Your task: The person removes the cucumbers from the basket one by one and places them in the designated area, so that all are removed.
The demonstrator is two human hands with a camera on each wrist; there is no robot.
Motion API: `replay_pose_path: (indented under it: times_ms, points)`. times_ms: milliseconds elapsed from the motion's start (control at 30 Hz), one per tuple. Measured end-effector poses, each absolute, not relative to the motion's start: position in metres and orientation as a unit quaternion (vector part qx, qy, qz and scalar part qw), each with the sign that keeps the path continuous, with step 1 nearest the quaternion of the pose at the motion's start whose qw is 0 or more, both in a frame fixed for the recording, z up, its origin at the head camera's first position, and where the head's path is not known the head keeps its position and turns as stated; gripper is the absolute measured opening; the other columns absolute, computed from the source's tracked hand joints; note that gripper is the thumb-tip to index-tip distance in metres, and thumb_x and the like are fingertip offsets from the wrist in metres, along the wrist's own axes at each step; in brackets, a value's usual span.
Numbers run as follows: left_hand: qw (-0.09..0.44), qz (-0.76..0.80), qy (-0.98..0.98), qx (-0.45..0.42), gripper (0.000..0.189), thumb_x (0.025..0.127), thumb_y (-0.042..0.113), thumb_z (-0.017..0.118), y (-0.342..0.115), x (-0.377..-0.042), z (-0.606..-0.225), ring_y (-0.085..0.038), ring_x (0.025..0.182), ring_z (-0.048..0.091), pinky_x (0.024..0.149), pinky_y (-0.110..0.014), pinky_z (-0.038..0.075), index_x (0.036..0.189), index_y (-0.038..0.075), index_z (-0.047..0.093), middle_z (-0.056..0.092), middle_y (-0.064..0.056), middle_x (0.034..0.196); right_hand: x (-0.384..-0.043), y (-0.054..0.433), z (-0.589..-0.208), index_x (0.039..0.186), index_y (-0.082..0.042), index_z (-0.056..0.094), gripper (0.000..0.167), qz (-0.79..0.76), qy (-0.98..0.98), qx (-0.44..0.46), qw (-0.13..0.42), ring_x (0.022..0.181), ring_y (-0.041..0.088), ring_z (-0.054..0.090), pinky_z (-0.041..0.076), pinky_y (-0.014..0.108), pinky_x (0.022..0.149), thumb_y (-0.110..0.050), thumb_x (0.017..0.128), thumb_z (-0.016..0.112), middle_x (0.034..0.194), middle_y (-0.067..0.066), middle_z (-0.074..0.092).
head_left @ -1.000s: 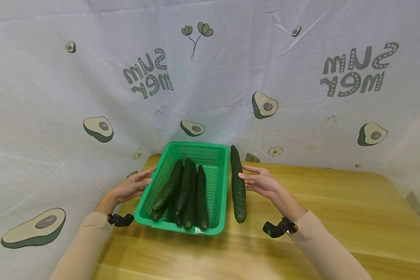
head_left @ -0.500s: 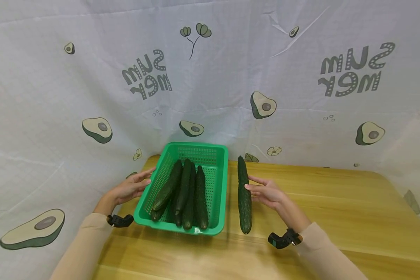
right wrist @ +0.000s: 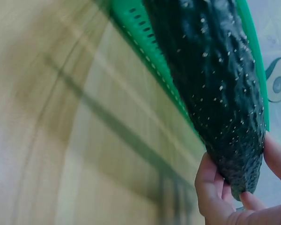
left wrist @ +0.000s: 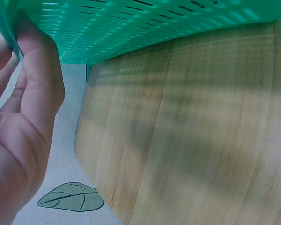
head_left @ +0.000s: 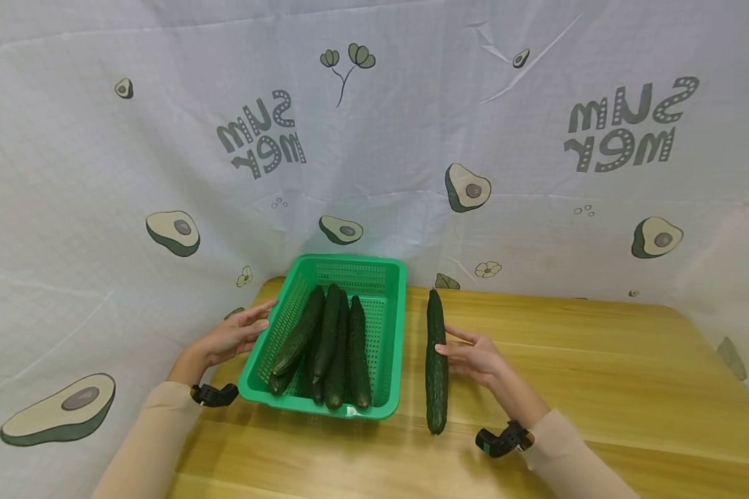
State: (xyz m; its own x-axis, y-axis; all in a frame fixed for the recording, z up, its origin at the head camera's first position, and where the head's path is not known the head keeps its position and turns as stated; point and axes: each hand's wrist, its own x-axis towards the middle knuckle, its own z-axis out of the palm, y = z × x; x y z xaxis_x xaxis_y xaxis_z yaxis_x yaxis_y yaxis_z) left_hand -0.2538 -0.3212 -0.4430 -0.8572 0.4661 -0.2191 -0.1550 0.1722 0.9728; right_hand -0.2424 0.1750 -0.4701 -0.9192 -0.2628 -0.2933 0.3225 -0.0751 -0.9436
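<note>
A dark green, bumpy cucumber (head_left: 437, 388) stands out to the right of a green plastic basket (head_left: 401, 333), apart from it. My right hand (head_left: 474, 357) holds this cucumber between thumb and fingers; in the right wrist view, the fingertips (right wrist: 207, 180) pinch around its tapered end. It appears to hang above the table. Several more cucumbers (head_left: 327, 333) lie lengthwise in the basket, some on top of others. At the basket's left side my left hand (head_left: 234, 339) grips the rim, with bent fingers tucked under its edge in the left wrist view.
The wooden table (head_left: 574, 388) extends to the right of the basket and in front of it. Behind and to the left hangs a white cloth (head_left: 381, 138) printed with avocados and lettering, close to the basket's back.
My right hand has moved the cucumber away from the basket's right rim, to the right and toward me. The left hand and the basket have stayed in place.
</note>
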Motion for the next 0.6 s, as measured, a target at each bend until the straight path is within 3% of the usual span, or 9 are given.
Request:
replay_pose_path:
  times_ms: [133,400,600]
  points:
    - [0.247,0.635,0.724,0.108,0.064,0.110,0.017,0.042,-0.322,-0.254,-0.444,-0.034,0.140,0.036,0.095,-0.037,0.052,0.163,0.019,0.006,-0.002,-0.016,0.166,-0.240,0.174,-0.474,0.153,0.005,0.031,0.074,-0.736,0.647,0.042,0.197,0.104,0.026,0.065,0.051,0.051,0.092,0.000,0.092,0.070,0.149,0.038,0.031]
    - [0.242,0.633,0.727,0.110,0.063,0.110,0.017,0.042,-0.321,-0.255,-0.446,-0.035,0.141,0.035,0.094,-0.036,0.052,0.163,0.018,0.007,-0.004,-0.017,0.165,-0.238,0.170,-0.481,0.153,0.002,0.033,0.074,-0.750,0.630,0.081,0.184,0.094,0.020,0.068,0.055,0.047,0.086,0.006,0.090,0.070,0.149,0.038,0.031]
    - [0.240,0.634,0.727,0.107,0.063,0.110,0.017,0.042,-0.321,-0.256,-0.445,-0.025,0.133,0.046,0.093,-0.036,0.052,0.163,0.018,0.008,-0.005,-0.019,0.165,-0.236,0.168,-0.484,0.152,0.003,0.036,0.075,-0.747,0.635,0.091,0.173,0.092,0.020,0.068,0.056,0.048,0.085,0.008,0.087,0.072,0.148,0.038,0.031]
